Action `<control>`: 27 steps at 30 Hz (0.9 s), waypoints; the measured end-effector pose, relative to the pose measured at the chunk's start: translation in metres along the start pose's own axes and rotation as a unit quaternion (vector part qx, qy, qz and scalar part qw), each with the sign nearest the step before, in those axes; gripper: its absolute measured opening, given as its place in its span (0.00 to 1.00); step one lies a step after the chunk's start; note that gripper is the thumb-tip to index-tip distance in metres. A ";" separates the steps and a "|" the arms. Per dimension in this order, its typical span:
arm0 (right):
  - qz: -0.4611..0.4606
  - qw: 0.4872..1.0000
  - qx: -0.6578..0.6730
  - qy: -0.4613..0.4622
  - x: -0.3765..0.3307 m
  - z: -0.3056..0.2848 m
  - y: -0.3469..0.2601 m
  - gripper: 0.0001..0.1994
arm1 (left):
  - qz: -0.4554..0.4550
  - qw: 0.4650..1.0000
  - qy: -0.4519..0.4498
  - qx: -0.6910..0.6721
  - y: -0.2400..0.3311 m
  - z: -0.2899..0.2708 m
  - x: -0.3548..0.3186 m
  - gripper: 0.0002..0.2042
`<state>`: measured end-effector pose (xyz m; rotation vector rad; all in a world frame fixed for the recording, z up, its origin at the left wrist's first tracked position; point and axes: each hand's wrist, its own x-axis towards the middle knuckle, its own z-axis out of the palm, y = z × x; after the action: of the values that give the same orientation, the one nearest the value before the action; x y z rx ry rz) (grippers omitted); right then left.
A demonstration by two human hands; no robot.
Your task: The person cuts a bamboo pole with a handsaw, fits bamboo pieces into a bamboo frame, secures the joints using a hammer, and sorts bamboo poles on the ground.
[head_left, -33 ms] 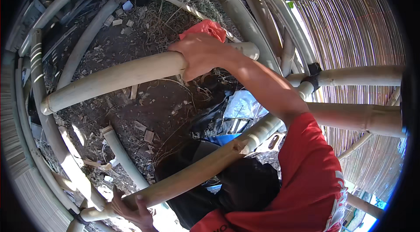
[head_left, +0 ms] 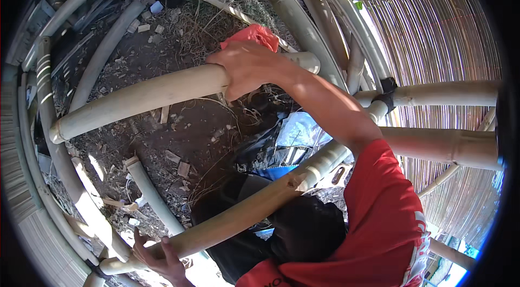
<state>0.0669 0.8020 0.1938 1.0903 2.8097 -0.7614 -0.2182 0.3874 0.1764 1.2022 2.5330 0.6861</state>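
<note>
My right hand (head_left: 246, 67), at the end of an outstretched arm, is closed over a thick, pale bamboo pole (head_left: 146, 95) near its right end. A crumpled red cloth (head_left: 254, 37) shows just beyond the knuckles; how far it runs under the hand is hidden. At the lower left, my left hand (head_left: 160, 260) rests against a nearer bamboo pole (head_left: 238, 216), thumb and index finger spread apart and pointing up. That pole slants from lower left to upper right across the space in front of my body. The left hand's other fingers are mostly hidden.
Bamboo frame poles (head_left: 298, 11) stand at the far right, lashed with a black binding (head_left: 387, 92). A reed screen (head_left: 433, 38) forms the right side. Below lie dirt, wood chips, a short bamboo piece (head_left: 151, 192) and a clear plastic bag (head_left: 300, 130).
My left hand has shifted slightly left and up along the nearer pole. The right hand keeps its place on the far pole.
</note>
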 end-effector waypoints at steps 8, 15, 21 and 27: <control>-0.018 0.999 -0.005 0.034 0.015 0.016 0.011 0.25 | -0.225 0.834 -0.055 -0.500 0.058 0.059 0.181 0.44; -0.013 0.999 -0.014 0.031 0.024 0.014 0.015 0.30 | -0.121 0.701 -0.064 -0.700 0.079 0.109 0.284 0.37; 0.058 0.923 -0.210 0.319 0.005 0.077 -0.002 0.36 | -0.172 0.722 -0.002 -0.670 0.096 0.119 0.291 0.27; 0.010 0.929 -0.185 0.322 0.015 0.077 -0.018 0.27 | -0.164 0.710 -0.006 -0.684 0.090 0.105 0.288 0.38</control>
<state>0.0334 0.7655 0.1311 1.4949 3.2259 0.1918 -0.2955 0.6927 0.1250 0.1627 1.3154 1.8579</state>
